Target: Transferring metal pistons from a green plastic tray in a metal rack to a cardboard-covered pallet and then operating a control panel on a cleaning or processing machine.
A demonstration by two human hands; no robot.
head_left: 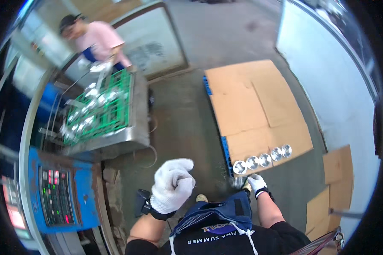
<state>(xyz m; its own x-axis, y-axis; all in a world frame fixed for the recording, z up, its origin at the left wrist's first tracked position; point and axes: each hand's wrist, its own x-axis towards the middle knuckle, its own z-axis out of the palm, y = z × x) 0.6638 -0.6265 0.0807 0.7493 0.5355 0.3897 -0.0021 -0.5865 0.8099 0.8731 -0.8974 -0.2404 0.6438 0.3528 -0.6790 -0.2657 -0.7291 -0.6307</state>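
Observation:
My left hand point(172, 186), in a white knitted glove, is raised in front of my body with its fingers curled in. Nothing shows in it. Lower and to the right, my right hand point(256, 182), gloved the same way, has its fingers closed at a shiny metal part point(237, 182). Motion blurs that part, and its far side is hard to make out. Just beyond, several round silvery metal parts point(264, 160) stand in a row along the near edge of a cardboard sheet point(242, 102).
A blue pallet point(225, 148) lies under the cardboard. At left, a metal table point(136, 114) bears a green rack point(122, 100) with shiny parts, and a person in pink point(100, 40) stands behind it. A blue control panel point(87, 199) is nearer. Cardboard pieces point(338, 170) lean at right.

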